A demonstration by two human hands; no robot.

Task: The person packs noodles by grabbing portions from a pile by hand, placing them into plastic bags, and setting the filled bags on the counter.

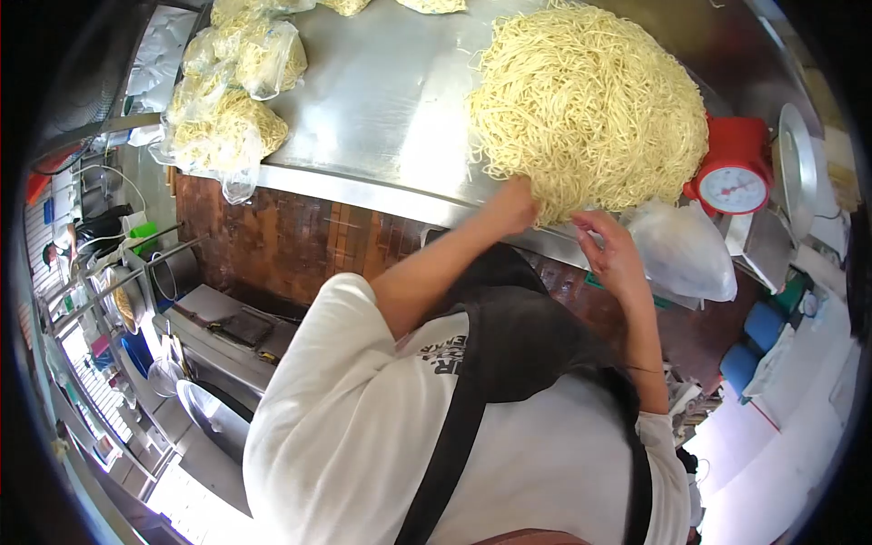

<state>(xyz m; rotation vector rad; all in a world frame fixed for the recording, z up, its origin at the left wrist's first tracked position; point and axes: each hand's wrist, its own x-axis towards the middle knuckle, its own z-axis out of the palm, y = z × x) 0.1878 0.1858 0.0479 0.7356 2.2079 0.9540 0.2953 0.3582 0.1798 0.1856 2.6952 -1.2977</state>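
A large heap of yellow noodles (590, 109) lies on the steel table, its strands reaching the front edge. My left hand (516, 207) is at the heap's near left edge, beside the strands. Its fingers are partly hidden and smeared, so I cannot tell what they hold. At the near right edge of the heap is my right hand (610, 247), with its thumb and fingers curved and apart, nothing visible between them. Just right of this hand sits a clear plastic bag (681, 247), bulging at the table's edge.
A red dial scale (734, 173) with a round metal pan (797, 168) stands to the right of the heap. Several plastic bags of noodles (232, 127) are piled on the table's left. Blue stools (749, 345) stand at the right. Metal racks (150, 272) line the left side.
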